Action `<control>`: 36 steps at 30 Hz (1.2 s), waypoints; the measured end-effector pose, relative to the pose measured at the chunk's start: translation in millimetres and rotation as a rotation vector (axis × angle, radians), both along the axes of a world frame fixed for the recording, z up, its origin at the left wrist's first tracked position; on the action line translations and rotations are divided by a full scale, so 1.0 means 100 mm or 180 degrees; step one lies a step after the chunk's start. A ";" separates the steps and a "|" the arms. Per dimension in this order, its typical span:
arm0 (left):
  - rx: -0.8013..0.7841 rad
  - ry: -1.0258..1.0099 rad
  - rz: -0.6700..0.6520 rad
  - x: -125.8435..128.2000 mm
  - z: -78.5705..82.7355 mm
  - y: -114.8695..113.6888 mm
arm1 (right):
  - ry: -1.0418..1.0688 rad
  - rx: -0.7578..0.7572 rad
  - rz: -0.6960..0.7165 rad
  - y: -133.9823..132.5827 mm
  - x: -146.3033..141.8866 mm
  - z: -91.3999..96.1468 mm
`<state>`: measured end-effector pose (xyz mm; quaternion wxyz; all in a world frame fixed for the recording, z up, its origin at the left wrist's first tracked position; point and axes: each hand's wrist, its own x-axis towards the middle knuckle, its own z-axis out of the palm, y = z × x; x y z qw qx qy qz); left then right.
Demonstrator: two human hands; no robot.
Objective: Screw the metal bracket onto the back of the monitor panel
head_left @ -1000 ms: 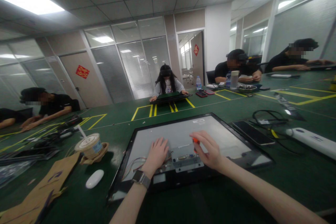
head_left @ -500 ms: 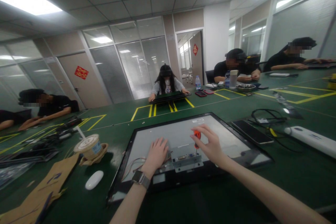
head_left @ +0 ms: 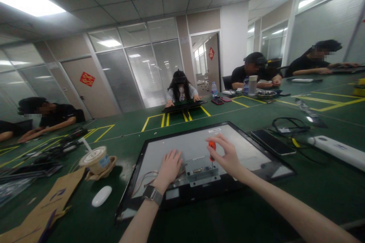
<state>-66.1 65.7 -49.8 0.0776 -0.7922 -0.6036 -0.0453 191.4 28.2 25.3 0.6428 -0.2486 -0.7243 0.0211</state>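
Note:
A monitor panel lies face down on the green table in front of me, its grey metal back up. A small metal bracket with ports sits near its lower edge. My right hand is closed round an orange-handled screwdriver, held upright with its tip on the bracket. My left hand rests flat on the panel just left of the bracket, fingers apart. There is a watch on that wrist. Thin coloured wires run out beside the left hand.
A lidded drink cup and a white mouse lie to the left, with brown paper below them. A phone, black cables and a white power strip lie to the right. Other people sit round the table.
My right hand has lifted and stood the screwdriver more upright, so its orange handle now shows above the fingers. The left hand has stayed put.

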 end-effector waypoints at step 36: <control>-0.0080 -0.0035 0.0042 0.03 0.06 -0.03 | -0.0365 -0.0447 0.0573 0.08 0.07 -0.12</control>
